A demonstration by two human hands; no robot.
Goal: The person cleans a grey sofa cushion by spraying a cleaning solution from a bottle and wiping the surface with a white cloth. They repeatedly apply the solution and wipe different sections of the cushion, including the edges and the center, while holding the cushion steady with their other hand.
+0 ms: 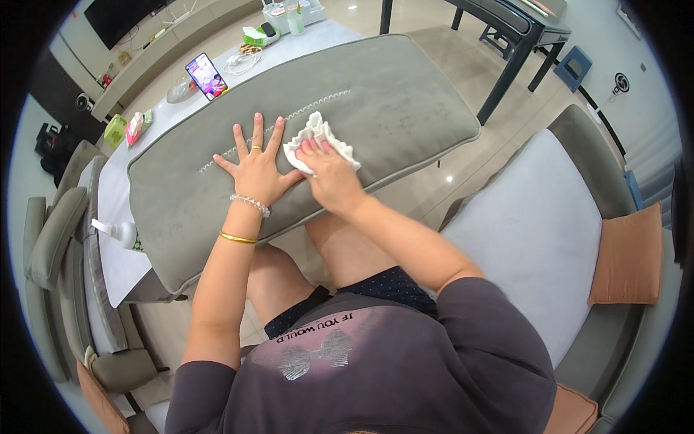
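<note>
A long grey sofa cushion (379,81) lies across the table in front of me, with a stitched seam along its middle and darker damp-looking patches on its surface. My left hand (257,165) rests flat on it, fingers spread and holding nothing. Beside it, my right hand (332,176) presses a crumpled white cloth (319,130) against the cushion. The cloth's underside is hidden. My left thumb reaches close to the right hand; whether they touch I cannot tell.
Along the table (116,271) sit a white bottle (120,233), a tissue pack (136,127), a lit phone (206,77) and a white cable (241,63). To the right is a sofa seat (515,228) with an orange pillow (626,255). A dark table (520,32) stands behind.
</note>
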